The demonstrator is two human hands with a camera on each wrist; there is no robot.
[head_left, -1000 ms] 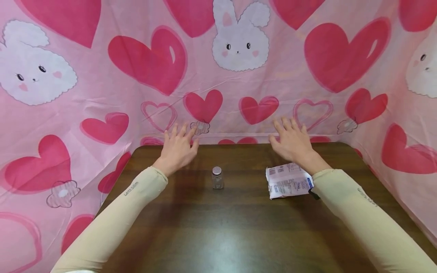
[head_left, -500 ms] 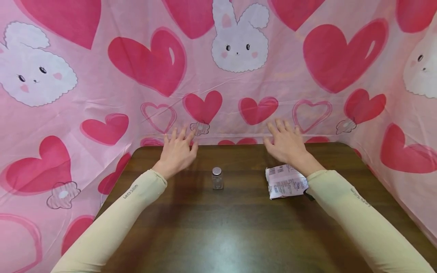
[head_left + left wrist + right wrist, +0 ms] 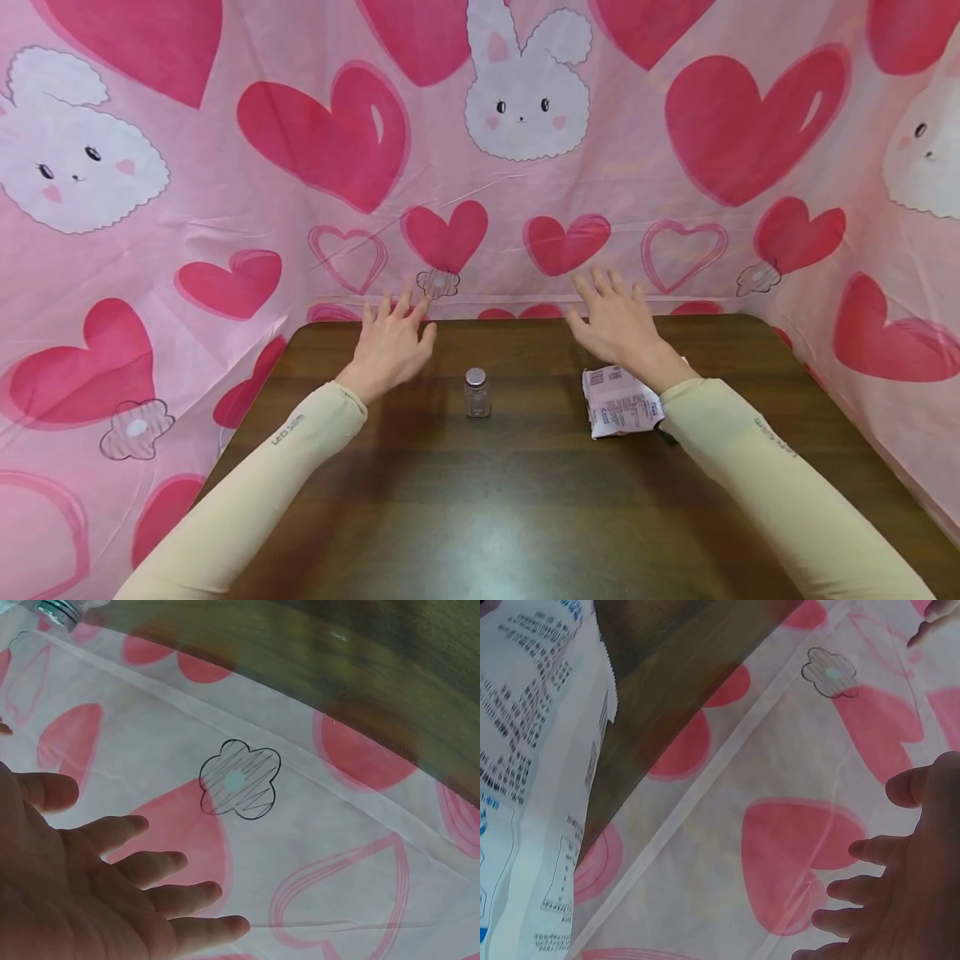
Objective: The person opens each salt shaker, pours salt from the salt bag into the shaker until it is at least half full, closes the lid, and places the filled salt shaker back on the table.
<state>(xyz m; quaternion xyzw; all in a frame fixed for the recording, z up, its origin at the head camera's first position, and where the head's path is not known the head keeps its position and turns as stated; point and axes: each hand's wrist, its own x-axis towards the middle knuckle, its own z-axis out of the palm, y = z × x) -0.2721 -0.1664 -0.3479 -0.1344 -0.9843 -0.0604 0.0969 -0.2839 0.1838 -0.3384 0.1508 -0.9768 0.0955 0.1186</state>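
In the head view a small glass shaker [image 3: 477,395] with a perforated metal lid stands upright on the brown table [image 3: 480,492]. My left hand [image 3: 390,346] hovers beyond it to the left, fingers spread, holding nothing. To the right, my right hand [image 3: 621,325] is held above the far side of a white printed packet [image 3: 621,402], fingers apart and palm down. The right forearm hides part of that packet. The left wrist view shows the left hand [image 3: 90,877] with bare palm and the shaker's lid [image 3: 58,613] at the top. Beside the right hand [image 3: 900,877], the packet [image 3: 532,772] fills the left of the right wrist view.
A pink cloth [image 3: 450,175] printed with hearts and rabbits hangs behind the table and along both sides. A dark object [image 3: 667,435], mostly hidden, lies at the packet's right edge under the right sleeve [image 3: 757,467].
My right hand has drifted left and slightly nearer, covering a different part of the packet. The left hand has barely moved. The shaker and packet stay in place.
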